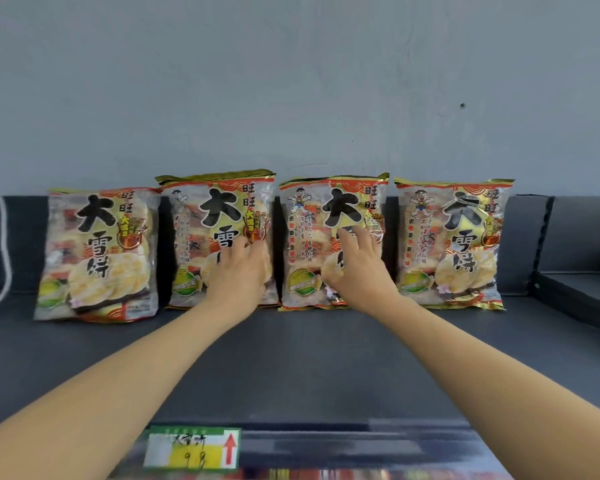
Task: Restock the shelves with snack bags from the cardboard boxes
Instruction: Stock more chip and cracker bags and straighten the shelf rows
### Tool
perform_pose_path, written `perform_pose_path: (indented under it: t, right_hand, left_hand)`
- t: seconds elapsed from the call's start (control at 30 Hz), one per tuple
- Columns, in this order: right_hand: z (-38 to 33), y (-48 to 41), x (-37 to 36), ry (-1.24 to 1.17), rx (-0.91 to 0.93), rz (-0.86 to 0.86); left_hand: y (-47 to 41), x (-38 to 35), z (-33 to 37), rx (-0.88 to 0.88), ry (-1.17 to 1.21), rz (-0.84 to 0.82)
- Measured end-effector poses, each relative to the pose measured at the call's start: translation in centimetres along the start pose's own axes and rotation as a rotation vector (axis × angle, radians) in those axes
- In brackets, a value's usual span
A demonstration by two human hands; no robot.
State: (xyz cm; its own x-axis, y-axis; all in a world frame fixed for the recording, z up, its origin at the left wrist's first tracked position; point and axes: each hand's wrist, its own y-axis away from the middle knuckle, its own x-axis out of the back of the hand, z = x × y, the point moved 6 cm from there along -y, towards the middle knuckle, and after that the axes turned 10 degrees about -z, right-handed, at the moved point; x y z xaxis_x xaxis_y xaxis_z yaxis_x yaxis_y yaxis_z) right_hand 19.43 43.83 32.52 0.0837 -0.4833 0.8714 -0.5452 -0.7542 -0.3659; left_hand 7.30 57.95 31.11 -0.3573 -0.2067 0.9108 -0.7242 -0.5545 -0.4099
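Farthest left of the fingers, a white cord (4,258) hangs by the back panel. Next comes snack bag 1 (97,254), leaning back and a little tilted, clear of both hands. Snack bag 2 (201,230) stands upright under the left hand (241,268), whose fingers lie loosely bent against the bag's front near its right edge, pressing rather than clasping as far as I can judge. Just right of those fingers, the right hand (355,268) spreads its fingers flat on the front of snack bag 3 (305,244). Snack bag 4 (454,244) stands right of the right fingertips, untouched.

All 4 bags sit at the back of the dark shelf (291,358); the deck nearer than the fingers is bare down to the price tag (192,449). 1 row looks placed, with rows in front probably left. No cardboard box shows.
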Motion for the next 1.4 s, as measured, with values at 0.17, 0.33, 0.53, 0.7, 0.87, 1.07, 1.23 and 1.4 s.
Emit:
perform_pose_path:
  t: [0.17, 0.33, 0.53, 0.7, 0.87, 1.07, 1.23, 1.4]
  right_hand:
    - [-9.2, -0.8, -4.5, 0.025, 0.143, -0.142]
    - [-15.1, -1.7, -9.9, -0.133, 0.115, -0.348]
    - [-17.4, -2.8, -13.7, -0.204, -0.035, -0.364]
    - [-17.3, -2.9, -16.0, -0.214, -0.129, -0.325]
    - [-17.2, -2.5, -16.1, -0.234, -0.162, -0.249]
    - [-17.5, -2.5, -15.2, -0.154, -0.2, -0.174]
    - [-18.5, -2.4, -14.4, -0.095, -0.157, -0.133]
    - [-19.2, -1.7, -13.3, -0.072, -0.115, -0.133]
  left_hand:
    - [3.1, 0.4, -12.4, 0.35, 0.025, -0.092]
    - [4.4, -0.7, -21.3, 0.483, 0.176, -0.191]
    - [3.2, -2.1, -24.1, 0.453, 0.224, -0.243]
    - [2.1, -3.4, -25.5, 0.374, 0.272, -0.169]
    - [1.4, -4.3, -26.2, 0.352, 0.246, -0.125]
    - [1.9, -3.1, -25.8, 0.357, 0.142, -0.02]
    - [2.3, -2.4, -25.3, 0.364, 0.096, 0.008]
    - [2.8, -0.8, -24.2, 0.308, 0.135, -0.003]
